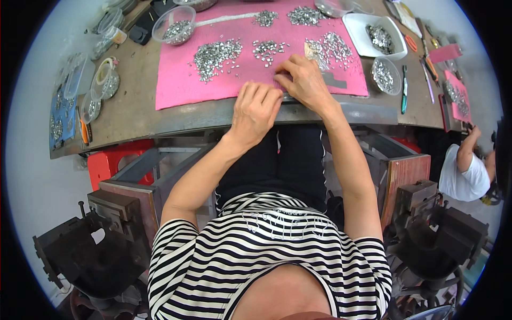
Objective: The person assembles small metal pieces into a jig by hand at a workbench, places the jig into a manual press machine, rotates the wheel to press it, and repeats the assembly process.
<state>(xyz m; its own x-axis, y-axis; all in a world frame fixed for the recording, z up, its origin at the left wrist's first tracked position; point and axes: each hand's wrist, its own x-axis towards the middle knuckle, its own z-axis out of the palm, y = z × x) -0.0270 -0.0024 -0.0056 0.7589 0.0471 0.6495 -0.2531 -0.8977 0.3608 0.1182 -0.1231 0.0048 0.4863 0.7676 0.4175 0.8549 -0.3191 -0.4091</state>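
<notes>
At the front edge of a pink mat [176, 80], my left hand [256, 112] is closed, its fingers curled down near the table edge. Just right of it and a little farther in, my right hand [305, 84] bends over the mat with thumb and fingers drawn together. Whatever either hand grips is too small or hidden to make out. Beyond the fingers lies a small pile of shiny metal pieces [269, 50]. A bigger metal pile [216, 57] spreads to its left, and another pile [335, 49] sits to the right. A flat grey piece [335, 81] lies beside my right hand.
Clear tubs [175, 25] of metal bits and a white tray [362, 33] stand around the mat. A green toothbrush [404, 89] and orange-handled pliers [431, 69] lie at right. Vises [426, 224] flank my seat. Another person [466, 168] works at far right.
</notes>
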